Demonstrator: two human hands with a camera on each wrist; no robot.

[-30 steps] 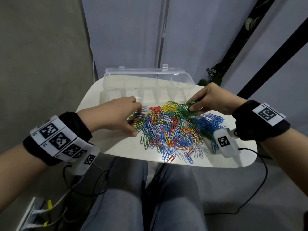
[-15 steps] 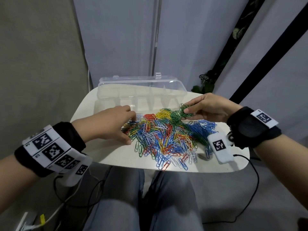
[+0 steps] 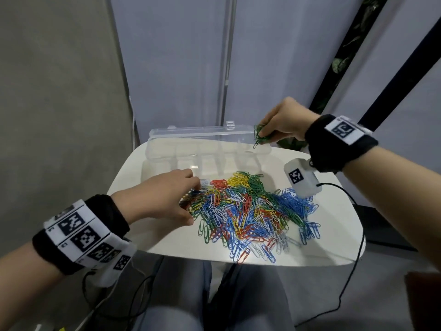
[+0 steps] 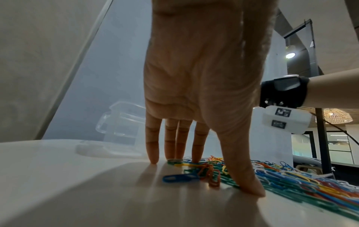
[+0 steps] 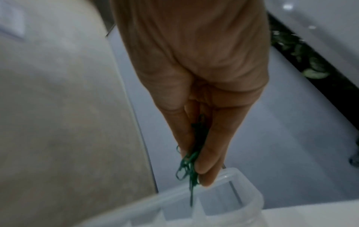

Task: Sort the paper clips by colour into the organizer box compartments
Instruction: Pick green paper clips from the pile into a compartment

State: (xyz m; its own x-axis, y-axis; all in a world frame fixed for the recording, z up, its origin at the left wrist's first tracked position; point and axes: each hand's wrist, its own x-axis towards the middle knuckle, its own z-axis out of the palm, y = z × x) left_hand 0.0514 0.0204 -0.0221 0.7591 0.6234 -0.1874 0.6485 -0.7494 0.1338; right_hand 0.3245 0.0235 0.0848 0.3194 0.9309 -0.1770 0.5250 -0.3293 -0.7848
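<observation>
A mixed heap of coloured paper clips (image 3: 253, 211) lies on the white table (image 3: 162, 237). Behind it stands the clear organizer box (image 3: 167, 151) with its lid open. My right hand (image 3: 262, 133) pinches a bunch of green paper clips (image 3: 259, 137) above the box's right end. In the right wrist view the green clips (image 5: 189, 162) dangle over the end compartment (image 5: 223, 204). My left hand (image 3: 191, 201) rests at the heap's left edge, its straight fingers (image 4: 170, 147) and thumb touching the table and clips (image 4: 194, 173).
The table's front edge sits over my knees (image 3: 181, 302). Cables (image 3: 353, 271) hang off the right side. A grey partition (image 3: 191, 56) rises close behind the box. A plant (image 3: 341, 60) shows at the far right.
My right hand has lifted the green clips off the heap and carried them back and up over the box's right end. The left hand has stayed at the heap's left edge.
</observation>
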